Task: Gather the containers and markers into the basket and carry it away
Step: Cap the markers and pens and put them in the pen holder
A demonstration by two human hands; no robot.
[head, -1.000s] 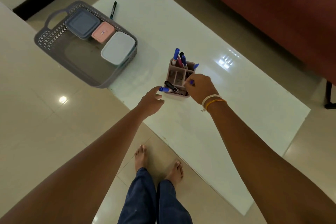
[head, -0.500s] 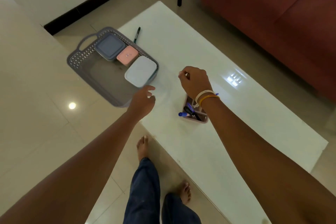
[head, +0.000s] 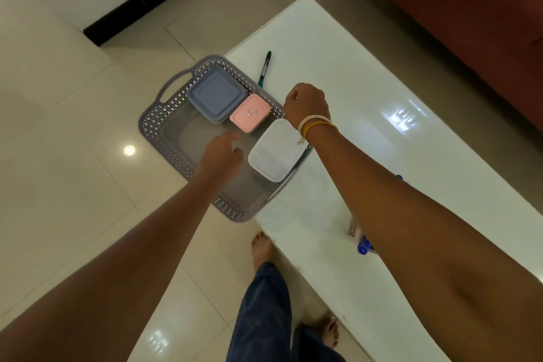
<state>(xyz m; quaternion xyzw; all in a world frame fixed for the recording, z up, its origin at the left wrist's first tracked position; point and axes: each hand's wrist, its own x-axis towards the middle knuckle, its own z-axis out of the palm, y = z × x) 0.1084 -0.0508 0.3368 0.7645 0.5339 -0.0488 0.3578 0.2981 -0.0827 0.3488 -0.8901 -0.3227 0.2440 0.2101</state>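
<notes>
Over the grey basket (head: 164, 126), the left hand (head: 221, 153) hovered with its fingers relaxed and spread, grasping nothing. Just right of it, the right hand (head: 307, 103) hung above the basket's far right rim with the fingers curled under; whether it pinched anything I could not tell. Two bangles (head: 316, 123) circled that wrist. Inside the basket sat three lidded containers in a row along its right side: a blue-grey one (head: 217, 94) farthest, a small pink one (head: 249, 112) in the middle, and a white one (head: 276, 150) nearest. The basket lay at the left corner of the white tabletop (head: 382, 73), overhanging the tiled floor (head: 73, 156). A dark green marker (head: 265, 67) lay on the tabletop just beyond the basket. Under the right forearm, a pen holder (head: 352, 228) with a blue-capped marker (head: 363, 247) showed only in part.
</notes>
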